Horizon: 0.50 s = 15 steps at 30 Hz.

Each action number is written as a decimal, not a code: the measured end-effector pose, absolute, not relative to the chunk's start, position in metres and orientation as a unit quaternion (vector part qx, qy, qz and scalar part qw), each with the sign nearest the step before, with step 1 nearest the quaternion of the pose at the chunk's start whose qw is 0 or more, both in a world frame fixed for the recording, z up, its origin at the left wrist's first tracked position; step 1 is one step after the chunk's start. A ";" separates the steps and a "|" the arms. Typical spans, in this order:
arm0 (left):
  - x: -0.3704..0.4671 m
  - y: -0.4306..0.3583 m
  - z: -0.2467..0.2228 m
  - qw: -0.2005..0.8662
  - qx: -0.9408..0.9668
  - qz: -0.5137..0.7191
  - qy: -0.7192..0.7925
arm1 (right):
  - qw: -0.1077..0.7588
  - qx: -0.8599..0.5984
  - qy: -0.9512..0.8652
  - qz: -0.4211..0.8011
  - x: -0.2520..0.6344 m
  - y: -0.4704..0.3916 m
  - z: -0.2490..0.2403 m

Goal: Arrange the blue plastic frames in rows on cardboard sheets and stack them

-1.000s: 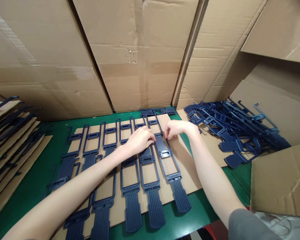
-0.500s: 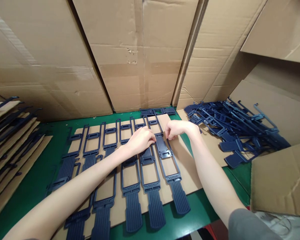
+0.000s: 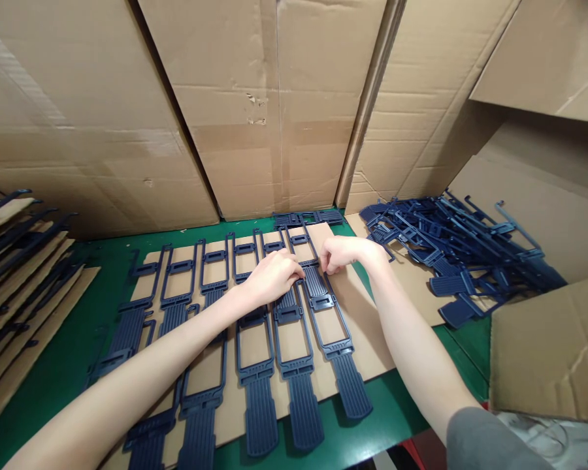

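Pinching blue frame (image 3: 337,346) at both upper arm tips, with left hand (image 3: 277,274) clamped at eleven o'clock and right hand (image 3: 342,253) clamped at twelve, apparently for even control while supported on cardboard sheet (image 3: 365,333) with paddle (image 3: 351,385) toward five o'clock.

Bare cardboard strip (image 3: 362,326) right of the blue frames (image 3: 350,385), tangled pile (image 3: 431,238) beyond, tall cartons (image 3: 235,163) blocking the back

Bright, even light; pale glare on the cardboard (image 3: 240,65) at upper left, shadow at upper right; lines bow toward the edges; slight softness overall.
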State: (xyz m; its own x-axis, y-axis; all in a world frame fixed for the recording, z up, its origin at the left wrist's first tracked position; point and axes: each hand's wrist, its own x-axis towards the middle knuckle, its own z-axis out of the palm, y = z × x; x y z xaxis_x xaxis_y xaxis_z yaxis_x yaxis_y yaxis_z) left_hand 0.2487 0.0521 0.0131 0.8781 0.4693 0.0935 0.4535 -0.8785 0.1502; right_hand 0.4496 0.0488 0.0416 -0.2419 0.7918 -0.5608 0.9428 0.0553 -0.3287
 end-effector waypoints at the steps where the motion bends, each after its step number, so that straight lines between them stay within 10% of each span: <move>1: 0.249 0.051 0.014 0.059 0.967 0.064 0.240 | 0.116 0.605 0.717 -0.327 0.450 0.049 0.041; 15: 0.264 0.028 0.006 0.065 0.972 0.124 0.189 | 0.075 0.589 0.733 -0.332 0.455 0.053 0.034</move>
